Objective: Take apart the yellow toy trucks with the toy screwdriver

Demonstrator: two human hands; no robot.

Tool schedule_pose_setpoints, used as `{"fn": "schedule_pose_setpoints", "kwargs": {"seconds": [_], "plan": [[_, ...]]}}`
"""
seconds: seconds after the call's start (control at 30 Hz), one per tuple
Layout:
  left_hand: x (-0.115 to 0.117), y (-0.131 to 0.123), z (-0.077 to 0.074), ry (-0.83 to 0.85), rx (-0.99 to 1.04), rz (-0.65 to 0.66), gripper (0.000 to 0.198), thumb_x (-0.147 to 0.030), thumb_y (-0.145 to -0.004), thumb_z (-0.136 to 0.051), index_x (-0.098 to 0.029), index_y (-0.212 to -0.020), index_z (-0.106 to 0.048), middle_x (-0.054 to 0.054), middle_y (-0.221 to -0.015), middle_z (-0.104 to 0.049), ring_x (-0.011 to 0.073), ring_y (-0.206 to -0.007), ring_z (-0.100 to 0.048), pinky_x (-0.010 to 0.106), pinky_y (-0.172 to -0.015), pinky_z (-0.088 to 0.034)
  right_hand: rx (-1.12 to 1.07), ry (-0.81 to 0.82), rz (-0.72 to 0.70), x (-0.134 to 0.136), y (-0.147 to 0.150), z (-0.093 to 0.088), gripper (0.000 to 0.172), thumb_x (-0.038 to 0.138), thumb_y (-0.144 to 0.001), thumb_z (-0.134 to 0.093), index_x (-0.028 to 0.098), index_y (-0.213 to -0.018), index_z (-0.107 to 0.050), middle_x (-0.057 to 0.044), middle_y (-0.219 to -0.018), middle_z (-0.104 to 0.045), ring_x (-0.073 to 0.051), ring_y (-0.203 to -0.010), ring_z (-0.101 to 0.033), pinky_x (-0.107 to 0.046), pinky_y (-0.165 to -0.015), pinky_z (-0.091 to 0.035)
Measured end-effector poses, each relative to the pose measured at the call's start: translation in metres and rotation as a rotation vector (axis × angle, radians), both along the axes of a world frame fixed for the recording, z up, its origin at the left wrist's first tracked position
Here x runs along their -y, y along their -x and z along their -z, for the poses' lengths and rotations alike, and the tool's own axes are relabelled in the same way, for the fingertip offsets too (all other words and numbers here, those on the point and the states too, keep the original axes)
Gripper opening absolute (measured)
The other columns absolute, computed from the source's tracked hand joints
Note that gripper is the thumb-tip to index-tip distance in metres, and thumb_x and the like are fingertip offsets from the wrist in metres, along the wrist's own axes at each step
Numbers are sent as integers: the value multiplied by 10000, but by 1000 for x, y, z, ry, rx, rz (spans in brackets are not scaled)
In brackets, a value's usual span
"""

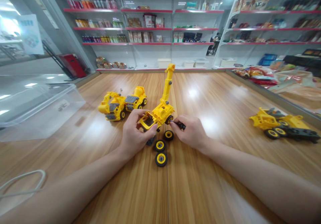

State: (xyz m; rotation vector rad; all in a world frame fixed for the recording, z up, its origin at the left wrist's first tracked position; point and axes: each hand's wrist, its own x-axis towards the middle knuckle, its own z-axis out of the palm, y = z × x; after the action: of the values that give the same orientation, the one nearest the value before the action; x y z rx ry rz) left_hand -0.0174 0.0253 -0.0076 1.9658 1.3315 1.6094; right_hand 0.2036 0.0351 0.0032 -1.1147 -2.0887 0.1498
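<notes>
Left fingers (150,132): mine, clamped on yellow plastic toy crane truck (160,113), probably bracing it.
Right fingers (181,118): clamped on short black tool (181,126) at truck's round black-and-yellow wheel (169,119).
Nearer me: two similar loose wheels (161,159), brown wood-grain bench (140,190), presumably for reach.

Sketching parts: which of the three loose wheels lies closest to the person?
The lowest wheel; the middle wheel and upper wheel lie farther off, toward the toy crane.

My toy crane truck (162,112) is bright yellow; the wheels (161,159) are black with yellow hubs and grey centres. I see streaked brown wood grain on my counter (190,190) and red-edged shelves (147,44).
</notes>
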Motion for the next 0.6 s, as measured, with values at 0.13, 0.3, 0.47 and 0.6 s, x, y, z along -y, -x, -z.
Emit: {"fn": "schedule_pose_setpoints", "kwargs": {"seconds": [0.13, 0.3, 0.47, 0.6], "plan": [[-4, 1, 2, 20, 74, -14, 426, -281, -734, -731, -198, -1114, -558, 63, -1035, -628, 206, -922, -653, 310, -760, -578, 21, -7, -7, 1, -4, -1, 244, 330, -916, -550, 174, -741, -616, -14, -679, -629, -117, -604, -547, -241, -585, -375], [-6, 1, 2, 50, 127, -17, 411, -285, -734, -738, -206, -1097, -562, 57, -1034, -633, 216, -950, -658, 293, -724, -587, 120, 22, -225, -2, -15, -3, 240, 335, -895, -570, 172, -735, -644, 2, -623, -597, -103, -552, -505, -231, -553, -356], [-7, 1, 2, 61, 126, -21, 416, -289, -742, -735, -203, -1110, -562, 60, -1035, -648, 208, -920, -665, 293, -725, -580, 173, 43, -279, -5, -22, -4, 205, 310, -866, -593, 172, -724, -647, 1, -614, -604, -106, -554, -519, -231, -547, -353], [-7, 1, 2, 58, 128, -23, 416, -284, -743, -734, -200, -1112, -563, 62, -1040, -648, 209, -921, -666, 299, -735, -580, 225, 49, -310, -5, -23, -5, 157, 286, -836, -605, 178, -736, -661, -3, -626, -626, -117, -569, -548, -233, -552, -361]]}}
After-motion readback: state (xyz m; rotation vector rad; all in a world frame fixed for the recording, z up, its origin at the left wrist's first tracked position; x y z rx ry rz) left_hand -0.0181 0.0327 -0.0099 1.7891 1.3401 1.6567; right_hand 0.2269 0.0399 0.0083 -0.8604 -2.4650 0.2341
